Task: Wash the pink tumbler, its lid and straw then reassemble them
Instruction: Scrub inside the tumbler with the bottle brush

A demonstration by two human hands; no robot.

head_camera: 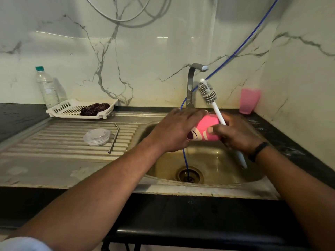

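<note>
steel drainboard (54,156), clear lid (97,137), metal straw (113,139)

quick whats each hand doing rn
Left hand: fingers laid over the pink tumbler, holding it above the sink.
Right hand: grips the tumbler and the bottle brush.

Dull steel sink (126,122), glossy marble wall (145,42).

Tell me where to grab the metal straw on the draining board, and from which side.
Pinch the metal straw around the middle of its long straight shaft, coming from above. It lies flat across the ribs of the draining board, so the grooves probably leave room for fingertips under it. Approach from its right: the clear lid sits close on its left.
</note>
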